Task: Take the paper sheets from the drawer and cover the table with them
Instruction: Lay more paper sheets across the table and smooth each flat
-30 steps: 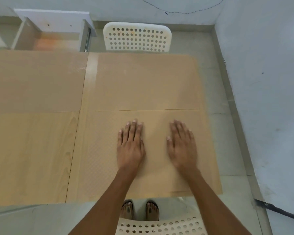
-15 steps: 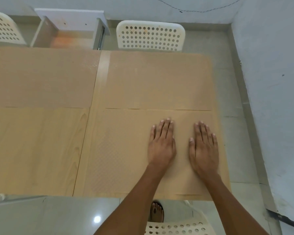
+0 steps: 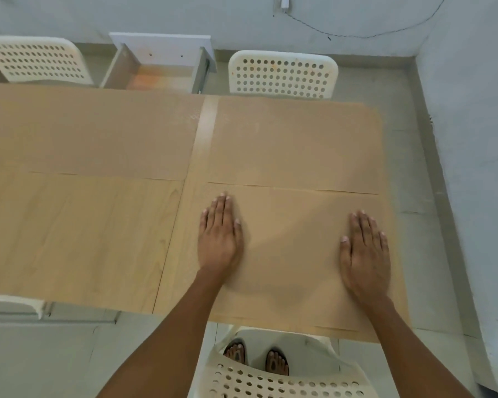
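Three brown paper sheets down on table. Left hand and right hand flat, fingers extended, gripping nothing, pressing near-right sheet. Near-left quadrant bare, likely one sheet left. Drawer open beyond table.

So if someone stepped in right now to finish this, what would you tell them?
Left hand and right hand: both flat, palms down, holding nothing, pressing the near right sheet.
Sheets: far left sheet, far right sheet and the near right one are laid.
Left: the near left table is bare wood, and a narrow strip shows between the far sheets.
Drawer stands open; I cannot tell if paper remains inside.
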